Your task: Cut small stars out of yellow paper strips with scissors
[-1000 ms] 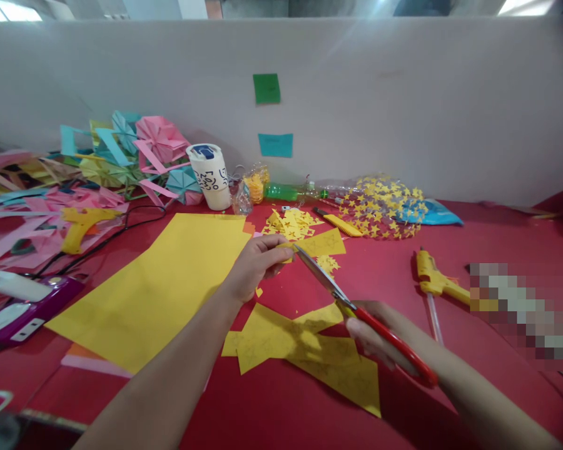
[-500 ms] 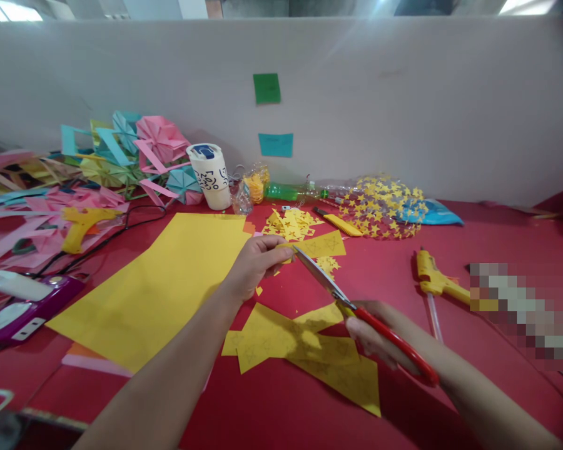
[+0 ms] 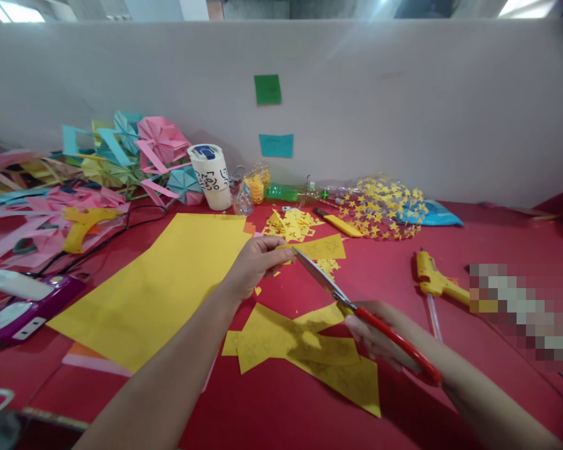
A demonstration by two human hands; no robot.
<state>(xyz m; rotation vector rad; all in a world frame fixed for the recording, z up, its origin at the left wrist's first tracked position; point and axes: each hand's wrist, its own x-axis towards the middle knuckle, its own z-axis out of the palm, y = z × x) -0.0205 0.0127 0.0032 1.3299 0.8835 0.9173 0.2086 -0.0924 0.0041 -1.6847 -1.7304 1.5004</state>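
Observation:
My left hand [image 3: 258,262] pinches the left end of a yellow paper strip [image 3: 326,246] that has stars drawn on it. Red-handled scissors [image 3: 321,275] are gripped in my right hand [image 3: 375,334], their blade tips at the strip beside my left fingertips. Below the hands lie several overlapping yellow paper pieces [image 3: 276,337] with faint star outlines. Behind the strip is a heap of yellow paper offcuts [image 3: 291,224], and small cut stars [image 3: 327,267] lie just under it.
Large yellow sheets [image 3: 169,281] cover the left of the red table. Glue guns [image 3: 434,275] [image 3: 77,228] lie on both sides. A white tumbler [image 3: 211,178], a yellow cutter knife [image 3: 342,224], a star-covered clear plastic piece [image 3: 385,206] and folded paper shapes [image 3: 162,144] stand along the back wall.
The strip has tilted slightly, its right end a little lower. The scissors' handles have shifted slightly right while their tips stay at the strip. Both hands remain almost in place.

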